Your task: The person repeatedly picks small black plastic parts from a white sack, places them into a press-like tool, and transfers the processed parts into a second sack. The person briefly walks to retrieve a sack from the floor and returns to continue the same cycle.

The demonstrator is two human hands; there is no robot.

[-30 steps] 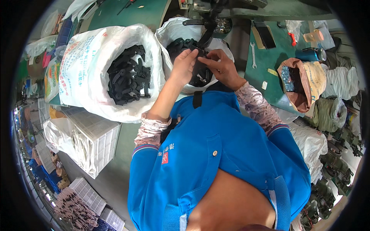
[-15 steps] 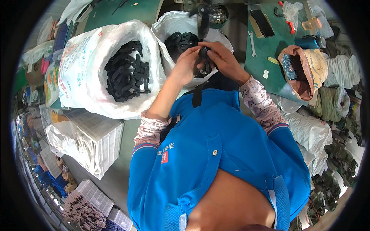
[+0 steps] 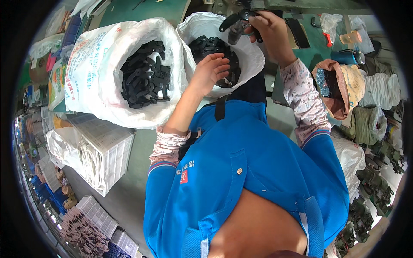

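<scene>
My right hand (image 3: 270, 35) is raised at the top centre, its fingers closed on a black plastic part (image 3: 234, 19) with long arms. That part is level with the upright machine head (image 3: 235, 35), close to it or touching; I cannot tell which. My left hand (image 3: 210, 72) is open and holds nothing, its fingers loosely curved over the right-hand white sack (image 3: 254, 60). Inside this sack lie black parts (image 3: 206, 45). Farther left, a larger white sack (image 3: 97, 71) holds many similar black plastic parts (image 3: 144, 79).
On the green bench at right lie a brown sack (image 3: 337, 103) with small metal pieces, a blue cup (image 3: 344, 57) and a dark flat block (image 3: 297, 32). A white plastic crate (image 3: 107, 150) stands at lower left, with bundled white material (image 3: 88, 165) beside it.
My hands were together over the right sack with a black part between them. The right has moved up and right to the machine head with a black part; the left has opened, staying over the sack.
</scene>
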